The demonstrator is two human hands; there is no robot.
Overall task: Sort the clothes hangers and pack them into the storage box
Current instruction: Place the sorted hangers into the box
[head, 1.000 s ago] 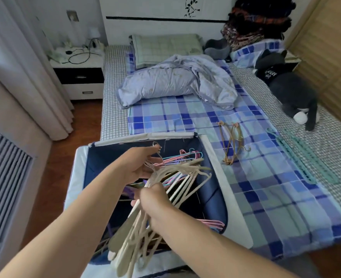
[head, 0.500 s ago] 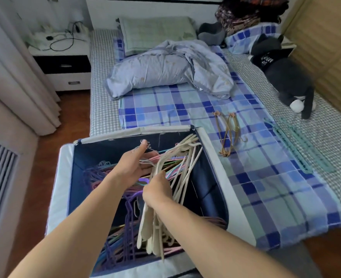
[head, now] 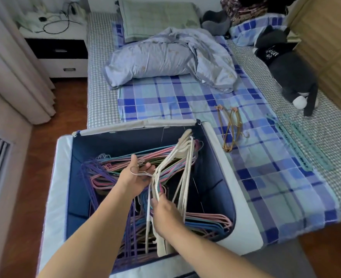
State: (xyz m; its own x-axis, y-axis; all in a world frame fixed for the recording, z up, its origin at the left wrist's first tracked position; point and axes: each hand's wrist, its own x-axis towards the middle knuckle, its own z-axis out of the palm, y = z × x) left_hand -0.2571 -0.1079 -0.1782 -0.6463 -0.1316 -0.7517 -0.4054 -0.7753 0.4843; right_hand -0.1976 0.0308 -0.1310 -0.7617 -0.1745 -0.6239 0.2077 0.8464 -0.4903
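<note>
At the foot of the bed (head: 185, 101), seen from the head camera, an open storage box (head: 243, 199) with white padded walls and a dark blue lining stands on the floor against the bed's near edge. Both forearms reach down into it. The left hand (head: 134, 177) grasps the metal hooks of a bundle of cream hangers (head: 182, 157), with the thumb raised above the hooks. The right hand (head: 165, 213) sits lower, just beside the left, its fingers curled round the lower part of the same cream bundle. The bundle is inside the box, tilted, with its top ends fanning up toward the box's far right corner and its bottom ends down near the front wall. Beneath it, a tangled pile of colored hangers (head: 109, 173) in purple, pink, blue and green covers the bottom of the box.

On the bed, near the box's far right corner, a few tan hangers (head: 230, 129) lie on a blue plaid sheet (head: 266, 177). Further right, near the bed's right edge, lie flat teal hangers (head: 298, 145). Toward the head of the bed are a crumpled pale blue quilt (head: 165, 57), a green pillow (head: 157, 17) and a dark grey plush toy (head: 290, 67). A white nightstand (head: 59, 47) with cables on top stands to the left of the bed, beside curtains (head: 15, 67).
</note>
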